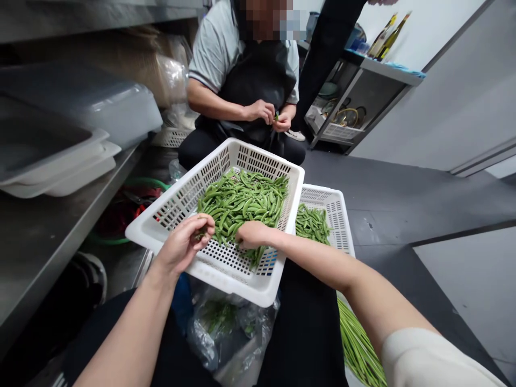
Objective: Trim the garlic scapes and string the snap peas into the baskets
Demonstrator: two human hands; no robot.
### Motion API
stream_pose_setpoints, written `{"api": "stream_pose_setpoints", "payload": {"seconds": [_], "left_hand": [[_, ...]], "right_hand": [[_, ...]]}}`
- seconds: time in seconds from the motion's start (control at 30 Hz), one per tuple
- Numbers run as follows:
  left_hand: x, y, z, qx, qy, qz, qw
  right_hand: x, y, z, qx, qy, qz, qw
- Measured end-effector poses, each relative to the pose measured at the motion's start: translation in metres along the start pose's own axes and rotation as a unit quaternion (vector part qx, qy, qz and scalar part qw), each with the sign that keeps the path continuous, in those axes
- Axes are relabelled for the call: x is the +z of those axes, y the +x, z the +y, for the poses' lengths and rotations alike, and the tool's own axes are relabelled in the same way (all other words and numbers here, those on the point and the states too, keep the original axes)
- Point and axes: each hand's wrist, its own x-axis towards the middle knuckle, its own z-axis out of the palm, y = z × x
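A white slotted plastic basket (237, 287) in front of me holds a loose heap of green pea pods (245, 201). Over its near left rim, my left hand (187, 242) is curled closed around small green-brown scraps, too small to name exactly. My right hand (255, 235) reaches down into the basket at the near side of the heap. Its fingers are bent among the pods and their tips are hidden, so what they grip cannot be made out.
A second white basket (342, 215) with more pods stands to the right, above long green stalks (360, 344). Below the near basket is a clear plastic bag (226, 328) with green scraps. Opposite, a person (258, 80) handles a small green piece. A metal shelf (60, 252) flanks the left.
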Motion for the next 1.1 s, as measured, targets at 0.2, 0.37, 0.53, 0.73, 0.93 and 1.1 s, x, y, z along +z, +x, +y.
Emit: {"api": "stream_pose_setpoints", "payload": {"seconds": [0.2,0.37,0.53,0.73,0.93,1.1], "left_hand": [[0.005,0.001,-0.004,0.029,0.238,-0.028,0.970],[0.015,0.000,-0.013,0.106,0.371,-0.093,0.918],[0.019,0.002,-0.021,0.073,0.326,-0.105,0.937],[0.022,0.004,-0.024,-0.005,0.169,-0.112,0.979],[0.023,0.002,-0.022,0.115,0.346,-0.038,0.930],[0.023,-0.001,-0.021,0.159,0.436,-0.032,0.885]], "right_hand": [[-0.018,-0.013,0.016,0.039,0.614,0.098,0.783],[-0.007,-0.016,0.004,-0.023,0.792,0.079,0.605],[-0.004,-0.016,-0.008,-0.097,0.859,0.085,0.495],[-0.010,-0.020,-0.011,-0.110,0.897,0.073,0.421],[-0.007,-0.023,-0.020,-0.046,0.851,0.139,0.505],[-0.007,-0.023,-0.023,0.027,0.781,0.196,0.592]]}}
